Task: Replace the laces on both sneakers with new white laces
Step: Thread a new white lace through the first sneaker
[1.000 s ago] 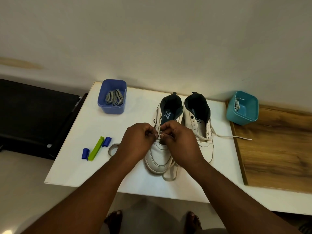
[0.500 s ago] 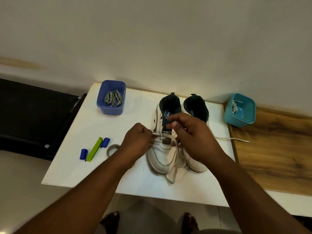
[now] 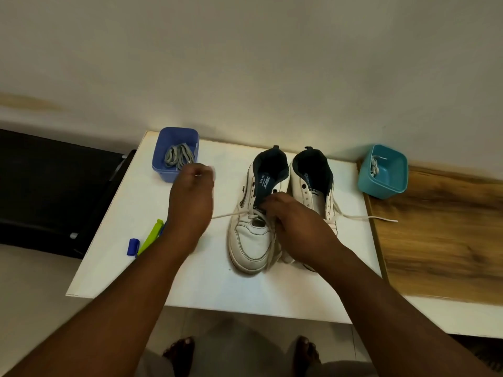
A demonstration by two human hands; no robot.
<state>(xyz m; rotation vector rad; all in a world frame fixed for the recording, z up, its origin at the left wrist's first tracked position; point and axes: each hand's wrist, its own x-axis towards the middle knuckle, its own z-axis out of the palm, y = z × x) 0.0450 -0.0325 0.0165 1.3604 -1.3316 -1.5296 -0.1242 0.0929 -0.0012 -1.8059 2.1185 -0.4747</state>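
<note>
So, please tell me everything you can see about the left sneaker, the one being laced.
The left sneaker is white, looks like leather, with dark stitching lines and a dark navy lining and tongue bearing a printed label. It stands upright on the white table, toe toward the person, touching the right sneaker. A white lace runs through its lowest eyelets; upper eyelets are empty. The left hand pulls the lace leftward; the right hand rests on the sneaker.
</note>
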